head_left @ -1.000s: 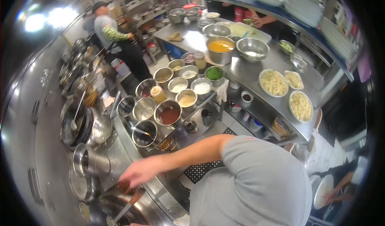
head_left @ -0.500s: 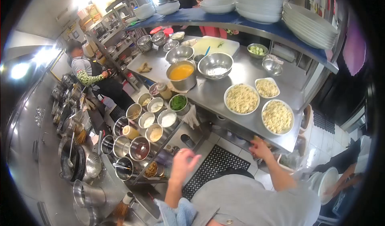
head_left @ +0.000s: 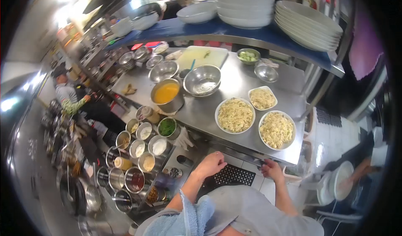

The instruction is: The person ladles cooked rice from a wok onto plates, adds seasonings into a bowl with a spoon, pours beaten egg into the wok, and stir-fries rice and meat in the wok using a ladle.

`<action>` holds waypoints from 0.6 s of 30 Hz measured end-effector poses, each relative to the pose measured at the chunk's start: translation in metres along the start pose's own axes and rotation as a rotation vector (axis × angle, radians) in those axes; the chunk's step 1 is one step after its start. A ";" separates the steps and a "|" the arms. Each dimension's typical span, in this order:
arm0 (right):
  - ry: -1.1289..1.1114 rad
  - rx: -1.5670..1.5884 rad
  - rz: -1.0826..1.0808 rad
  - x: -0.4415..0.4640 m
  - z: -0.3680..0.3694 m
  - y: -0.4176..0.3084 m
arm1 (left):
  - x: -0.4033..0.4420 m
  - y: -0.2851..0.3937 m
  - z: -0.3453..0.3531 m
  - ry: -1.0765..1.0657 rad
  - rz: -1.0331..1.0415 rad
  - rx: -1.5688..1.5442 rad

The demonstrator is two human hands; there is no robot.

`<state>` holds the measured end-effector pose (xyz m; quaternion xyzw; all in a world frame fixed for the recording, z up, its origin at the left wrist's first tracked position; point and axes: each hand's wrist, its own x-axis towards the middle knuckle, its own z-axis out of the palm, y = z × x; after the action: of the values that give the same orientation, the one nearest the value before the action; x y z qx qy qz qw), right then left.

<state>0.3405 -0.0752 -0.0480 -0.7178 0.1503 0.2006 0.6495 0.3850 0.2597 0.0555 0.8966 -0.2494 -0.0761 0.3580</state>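
Note:
My left hand (head_left: 212,165) reaches forward over the floor mat, near the front of the steel counter (head_left: 194,119). Its fingers are loosely bent and partly apart, and I see nothing in them. Close below the counter's front edge is my right hand (head_left: 272,170), fingers apart and slightly curled, with no held thing visible. Ahead of the hands, a large round bowl of fried rice (head_left: 235,115), a second bowl of fried rice (head_left: 277,130) and a smaller squarish bowl of it (head_left: 262,98) stand on the counter. A light blue towel (head_left: 190,215) hangs by my left arm.
A pot of orange liquid (head_left: 166,94) and a steel mixing bowl (head_left: 202,80) stand on the counter. Ingredient tins, one with chopped greens (head_left: 167,127), fill the left rack. Stacked plates (head_left: 307,24) line the overhead shelf. One person (head_left: 69,93) stands left; another's hand (head_left: 349,183) touches plates at right.
My left hand has moved right and forward, lowering from its raised pose. The right hand sits lower in view. The head view has shifted, so the counter appears further left.

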 end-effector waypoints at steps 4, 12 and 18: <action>0.168 0.148 0.023 0.000 0.009 -0.021 | -0.002 -0.042 -0.012 -0.057 -0.104 -0.002; 0.291 0.144 0.025 0.025 0.045 -0.002 | 0.009 -0.135 -0.039 0.060 -0.120 0.218; 0.264 0.132 0.166 0.022 0.094 0.005 | 0.038 -0.154 -0.049 0.035 -0.115 0.272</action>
<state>0.3482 0.0185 -0.0703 -0.6789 0.3059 0.1471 0.6511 0.4936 0.3661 -0.0115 0.9508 -0.1993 -0.0463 0.2326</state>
